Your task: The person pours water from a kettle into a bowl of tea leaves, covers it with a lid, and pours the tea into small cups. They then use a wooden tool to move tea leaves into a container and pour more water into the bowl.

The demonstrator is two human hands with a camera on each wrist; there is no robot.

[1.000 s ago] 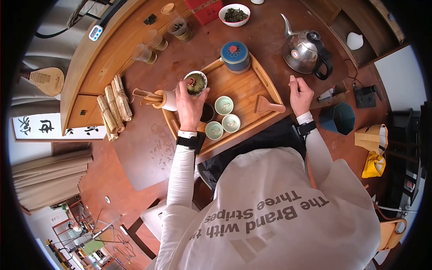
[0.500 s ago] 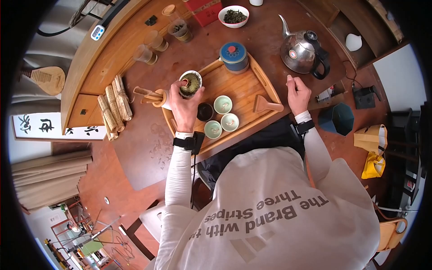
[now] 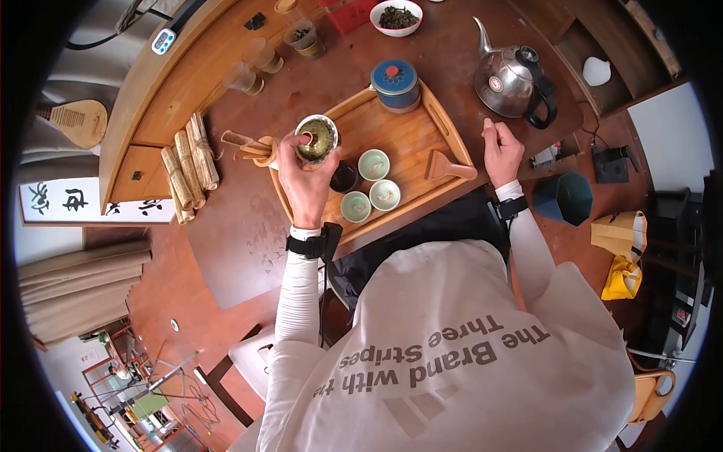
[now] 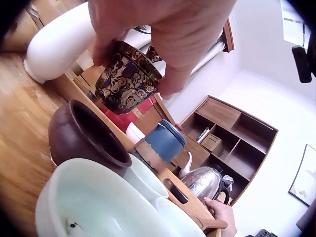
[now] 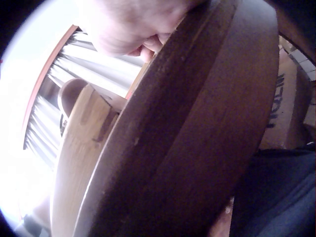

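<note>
My left hand (image 3: 305,179) grips a gaiwan (image 3: 324,139) by its rim, thumb on one side and fingers on the other, one fingertip down in its mouth. In the left wrist view the gaiwan (image 4: 126,81) shows a dark and gold swirl pattern and hangs tilted in the air. Below the hand, a dark brown cup (image 3: 343,178) and three pale green cups (image 3: 385,195) stand on the wooden tray (image 3: 361,135). My right hand (image 3: 502,153) rests idle on the table beyond the tray's right end, fingers loosely curled, holding nothing.
A white vase (image 4: 61,44) with wooden tools (image 3: 248,147) stands at the tray's left. A blue lidded pot (image 3: 395,84) and a wooden scraper-like piece (image 3: 450,166) sit on the tray. Further off are a steel kettle (image 3: 508,81), a bowl of leaves (image 3: 396,19) and bamboo rolls (image 3: 190,169).
My left hand has shifted a little left and toward my body with the gaiwan, away from the pale green cups. My right hand stays in place.
</note>
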